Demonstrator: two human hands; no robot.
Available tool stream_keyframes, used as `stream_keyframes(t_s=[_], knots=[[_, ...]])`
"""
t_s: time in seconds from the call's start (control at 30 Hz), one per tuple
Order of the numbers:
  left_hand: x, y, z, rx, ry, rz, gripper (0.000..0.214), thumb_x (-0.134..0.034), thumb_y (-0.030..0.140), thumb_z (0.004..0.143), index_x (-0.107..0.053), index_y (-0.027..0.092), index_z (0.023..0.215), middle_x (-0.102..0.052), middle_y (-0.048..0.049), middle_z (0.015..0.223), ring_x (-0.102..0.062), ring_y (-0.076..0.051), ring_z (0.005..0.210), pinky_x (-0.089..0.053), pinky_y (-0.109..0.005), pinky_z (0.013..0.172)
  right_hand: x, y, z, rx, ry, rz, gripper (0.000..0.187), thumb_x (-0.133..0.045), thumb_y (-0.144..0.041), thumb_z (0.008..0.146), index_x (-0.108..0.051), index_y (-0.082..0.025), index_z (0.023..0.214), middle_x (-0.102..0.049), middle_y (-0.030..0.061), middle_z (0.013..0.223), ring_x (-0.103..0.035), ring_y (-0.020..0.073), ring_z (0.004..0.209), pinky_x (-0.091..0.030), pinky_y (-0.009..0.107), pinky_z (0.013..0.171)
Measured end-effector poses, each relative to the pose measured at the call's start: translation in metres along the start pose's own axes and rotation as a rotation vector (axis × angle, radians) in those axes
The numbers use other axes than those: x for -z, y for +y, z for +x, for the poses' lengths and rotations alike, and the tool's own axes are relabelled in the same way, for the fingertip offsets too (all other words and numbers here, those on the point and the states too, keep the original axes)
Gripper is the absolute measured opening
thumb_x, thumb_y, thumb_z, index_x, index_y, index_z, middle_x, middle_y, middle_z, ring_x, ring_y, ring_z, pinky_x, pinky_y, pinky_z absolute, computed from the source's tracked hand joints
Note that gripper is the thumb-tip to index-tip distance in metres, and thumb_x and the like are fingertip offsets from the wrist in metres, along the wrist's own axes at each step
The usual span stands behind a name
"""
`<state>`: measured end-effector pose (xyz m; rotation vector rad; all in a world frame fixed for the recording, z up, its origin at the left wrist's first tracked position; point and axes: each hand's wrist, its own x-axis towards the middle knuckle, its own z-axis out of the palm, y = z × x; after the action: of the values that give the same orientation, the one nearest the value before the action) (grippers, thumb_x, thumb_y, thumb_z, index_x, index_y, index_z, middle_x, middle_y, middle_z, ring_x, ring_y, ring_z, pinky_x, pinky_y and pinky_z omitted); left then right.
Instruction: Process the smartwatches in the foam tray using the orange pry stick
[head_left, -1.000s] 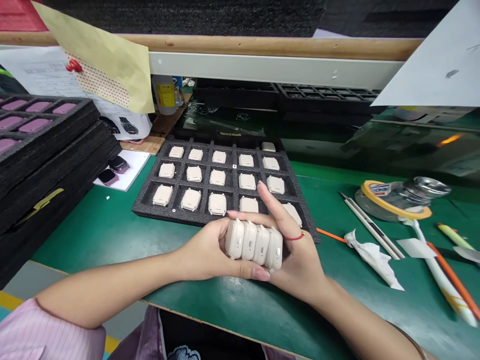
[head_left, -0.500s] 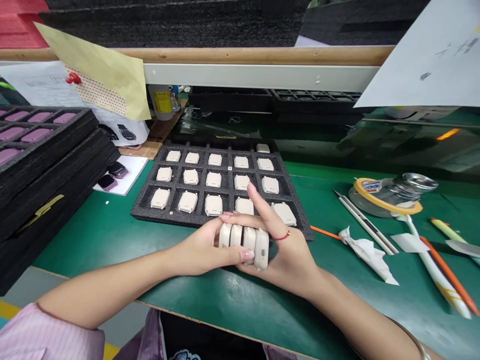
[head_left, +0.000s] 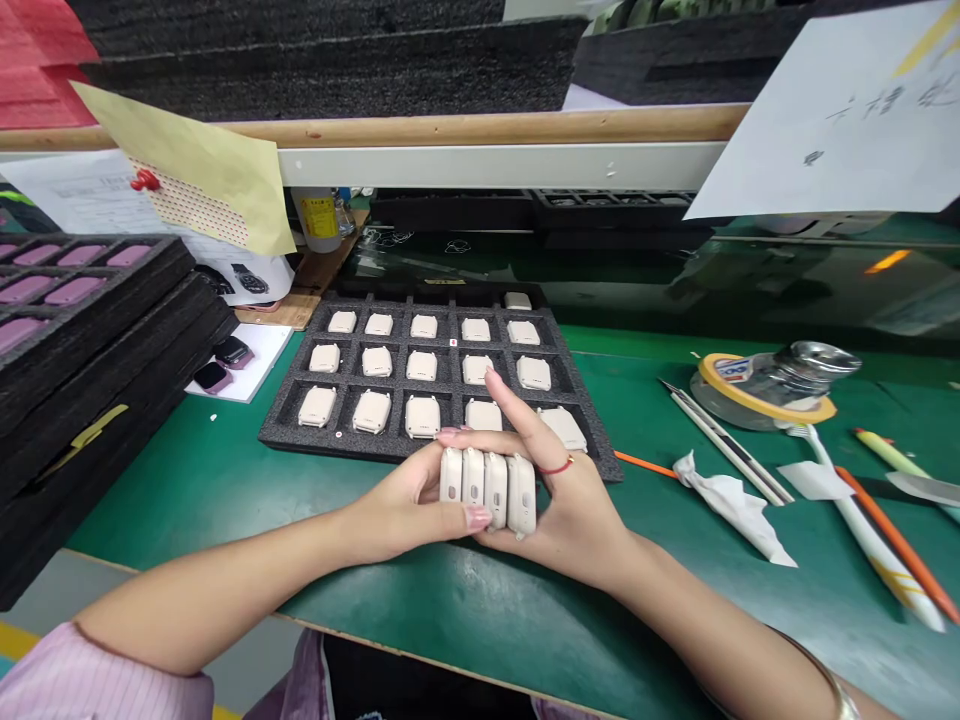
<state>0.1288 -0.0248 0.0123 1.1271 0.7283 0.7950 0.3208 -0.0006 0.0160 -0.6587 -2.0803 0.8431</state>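
Note:
Several beige watch cases (head_left: pixel 489 488) stand side by side in a row, clamped between my two hands just above the green table. My left hand (head_left: pixel 405 505) wraps them from the left, thumb along the front. My right hand (head_left: pixel 570 495) cups them from the right and behind, its forefinger pointing up over the tray. Right behind my hands lies a black foam tray (head_left: pixel 289 405) with several more beige cases (head_left: pixel 421 415) in its pockets.
A stack of black foam trays (head_left: pixel 112 340) with purple parts stands at the left. Two dark watches (head_left: pixel 221 362) lie on white paper. At the right are a crumpled tissue (head_left: pixel 731 505), a tape roll with a metal-capped jar (head_left: pixel 772 385), tweezers and pens (head_left: pixel 874 525).
The row of cases has been squeezed tighter and set more upright between my hands, which shifted slightly left. The camera tilted up a little.

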Motion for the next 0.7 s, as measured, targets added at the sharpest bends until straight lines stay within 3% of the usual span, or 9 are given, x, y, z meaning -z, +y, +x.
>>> stream_keyframes(t_s=[0.13,0.4,0.7], knots=[[-0.003,0.000,-0.002,-0.035,0.064,0.130,0.049,-0.072,0.041,0.086,-0.055,0.017,0.124,-0.066,-0.0087,0.109,-0.063,-0.026,0.105,-0.052,-0.039,0.091,-0.005,-0.005,-0.001,0.007,0.059,-0.104,0.104,-0.074,-0.019,0.082,-0.010,-0.029,0.163,-0.072,0.0046,0.129,-0.070,0.0239,0.119,-0.060,0.037,0.102],[-0.012,0.003,-0.005,-0.220,0.112,0.377,0.045,-0.055,0.029,0.090,-0.044,0.013,0.131,-0.060,-0.0150,0.127,-0.057,-0.028,0.121,-0.045,-0.043,0.107,-0.012,-0.013,-0.004,0.027,0.139,-0.202,0.100,-0.073,-0.019,0.085,-0.012,-0.029,0.163,-0.073,0.0039,0.128,-0.068,0.0258,0.121,-0.060,0.041,0.103],[-0.012,0.001,-0.006,-0.145,0.160,0.396,0.044,-0.055,0.031,0.085,-0.047,0.015,0.126,-0.066,-0.0091,0.104,-0.059,-0.031,0.118,-0.046,-0.045,0.106,-0.014,-0.016,-0.004,-0.002,0.134,-0.247,0.099,-0.072,-0.019,0.085,-0.012,-0.028,0.163,-0.074,0.0046,0.125,-0.069,0.0268,0.120,-0.062,0.039,0.099]])
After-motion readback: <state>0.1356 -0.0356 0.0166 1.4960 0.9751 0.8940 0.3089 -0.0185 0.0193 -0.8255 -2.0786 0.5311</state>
